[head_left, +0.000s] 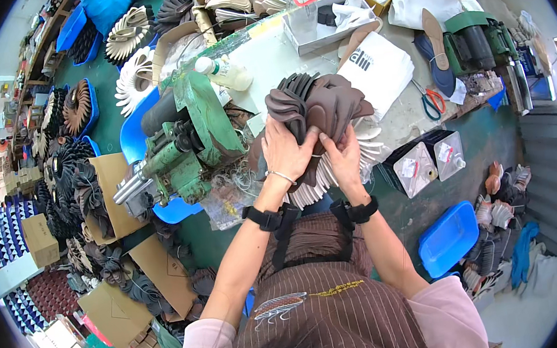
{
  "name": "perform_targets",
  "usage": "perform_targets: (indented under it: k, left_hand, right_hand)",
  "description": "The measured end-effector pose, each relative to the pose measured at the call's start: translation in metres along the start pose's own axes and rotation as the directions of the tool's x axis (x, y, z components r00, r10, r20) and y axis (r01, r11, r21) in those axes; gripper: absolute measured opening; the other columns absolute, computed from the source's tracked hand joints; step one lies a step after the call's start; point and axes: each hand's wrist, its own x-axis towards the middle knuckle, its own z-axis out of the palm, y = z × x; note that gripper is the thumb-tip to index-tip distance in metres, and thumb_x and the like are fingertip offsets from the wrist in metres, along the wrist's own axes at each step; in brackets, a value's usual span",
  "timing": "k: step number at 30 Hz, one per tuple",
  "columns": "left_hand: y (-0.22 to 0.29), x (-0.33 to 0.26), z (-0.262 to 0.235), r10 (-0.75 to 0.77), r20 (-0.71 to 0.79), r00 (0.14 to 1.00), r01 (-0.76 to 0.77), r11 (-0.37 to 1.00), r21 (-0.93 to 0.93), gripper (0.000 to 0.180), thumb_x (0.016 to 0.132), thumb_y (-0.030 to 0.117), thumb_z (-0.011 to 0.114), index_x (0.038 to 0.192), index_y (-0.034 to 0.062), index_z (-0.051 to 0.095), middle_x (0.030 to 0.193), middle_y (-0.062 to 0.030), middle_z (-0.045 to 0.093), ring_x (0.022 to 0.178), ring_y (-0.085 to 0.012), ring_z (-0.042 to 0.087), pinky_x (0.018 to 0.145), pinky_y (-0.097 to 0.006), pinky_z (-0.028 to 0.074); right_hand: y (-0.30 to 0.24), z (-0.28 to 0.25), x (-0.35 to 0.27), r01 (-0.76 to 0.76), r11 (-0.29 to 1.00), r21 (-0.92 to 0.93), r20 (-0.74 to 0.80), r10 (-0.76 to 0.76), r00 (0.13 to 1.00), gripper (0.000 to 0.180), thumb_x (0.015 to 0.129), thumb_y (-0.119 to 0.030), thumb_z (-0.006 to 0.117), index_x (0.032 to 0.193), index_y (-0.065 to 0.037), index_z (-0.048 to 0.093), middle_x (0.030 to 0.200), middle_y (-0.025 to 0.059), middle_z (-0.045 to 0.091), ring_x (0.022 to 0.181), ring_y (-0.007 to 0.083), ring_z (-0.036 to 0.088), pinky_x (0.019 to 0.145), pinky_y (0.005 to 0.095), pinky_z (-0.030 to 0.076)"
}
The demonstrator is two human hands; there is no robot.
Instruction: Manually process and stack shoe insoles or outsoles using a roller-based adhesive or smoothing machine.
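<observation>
In front of me is a bundle of dark brown shoe insoles, fanned out, with darker, near-black insoles against its left side. My left hand grips the bundle's near left side, thumb pressed on a brown insole. From the near right, my right hand pinches the lower edge, its thumb close to the left one. What lies under my fingers is partly hidden. Below and behind my hands, a fan of cream-white insoles spreads at the table's near edge.
Green machines stand left and right. Orange-handled scissors, a white printed bag and a capped bottle lie on the table. A blue tub sits on the floor at right; cardboard boxes crowd the left.
</observation>
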Motion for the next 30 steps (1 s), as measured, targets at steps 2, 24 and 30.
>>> perform_targets:
  k: [2,24,30]
  left_hand:
    - [-0.002,0.006,-0.002,-0.244,0.124,0.962,0.267,0.936,-0.229,0.067,0.081,0.044,0.062,0.118,-0.0075,0.043,0.12,-0.0273,0.051,0.112,-0.0435,0.05,0.09,-0.049,0.043]
    - [-0.043,0.026,0.041,-0.247,0.223,0.943,0.316,0.875,-0.366,0.094,0.061,0.049,0.084,0.129,-0.0015,0.042,0.125,-0.0211,0.053,0.116,-0.0342,0.054,0.096,-0.039,0.044]
    - [0.007,0.017,0.037,-0.451,0.192,0.872,0.474,0.876,-0.095,0.122,0.057,0.058,0.082,0.15,0.0163,0.016,0.146,-0.0185,0.033,0.136,-0.0367,0.032,0.106,-0.061,0.026]
  right_hand:
    - [0.0,-0.004,-0.001,-0.025,0.987,0.157,-0.006,0.026,1.0,0.042,0.086,-0.01,0.066,0.12,0.007,0.046,0.109,0.0145,0.061,0.096,0.0188,0.06,0.084,0.0295,0.048]
    - [-0.028,-0.05,-0.026,-0.121,0.96,0.254,0.285,0.046,0.958,0.064,0.071,0.016,0.068,0.129,0.0,0.043,0.124,0.0107,0.054,0.115,0.0215,0.054,0.099,0.0359,0.044]
    - [-0.025,-0.066,-0.01,-0.003,0.824,0.566,0.042,-0.025,0.999,0.057,0.076,0.015,0.062,0.128,0.0,0.044,0.123,0.0099,0.055,0.114,0.0224,0.053,0.1,0.0361,0.042]
